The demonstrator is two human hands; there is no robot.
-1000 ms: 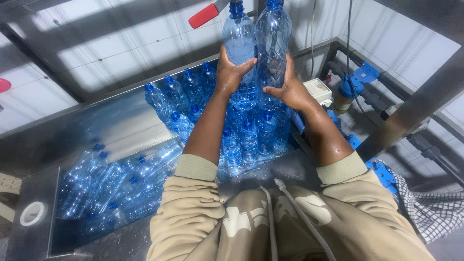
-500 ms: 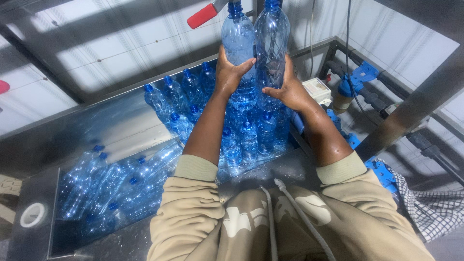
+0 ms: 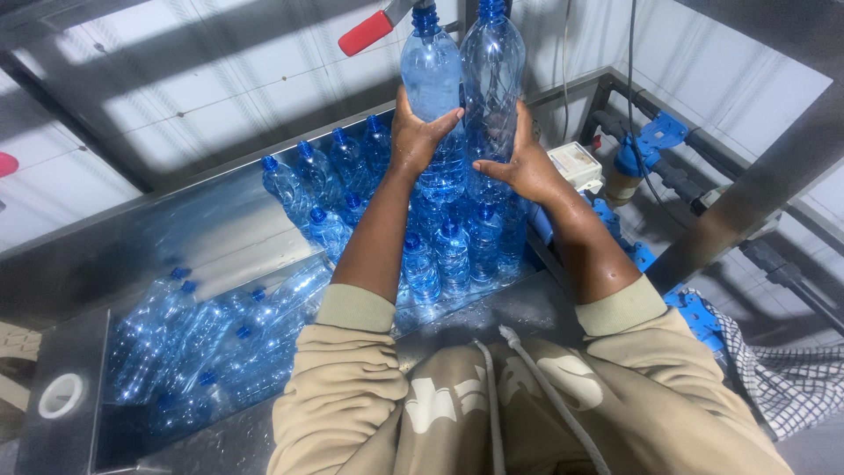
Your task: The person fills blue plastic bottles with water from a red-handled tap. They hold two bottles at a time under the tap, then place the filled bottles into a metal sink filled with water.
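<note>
two clear blue plastic bottles stand upright, long axes vertical, necks up, just right of the red lever handle (image 3: 367,32). the left bottle (image 3: 431,66) is tinted blue and see-through; the right bottle (image 3: 492,75) is paler. the left hand (image 3: 418,136) wraps the left bottle's lower body, and the right hand (image 3: 526,163) clasps the right bottle's base from the side. below the handle, capped bottles (image 3: 448,246) crowd the wet steel tray (image 3: 220,233).

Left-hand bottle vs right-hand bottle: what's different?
The left-hand bottle, gripped by the left hand, looks bluer and denser, possibly filled; the right-hand bottle, held by the right hand, looks clearer. The right-hand bottle reaches higher in frame. Both are upright blue-tinted plastic bottles, side by side.
</note>
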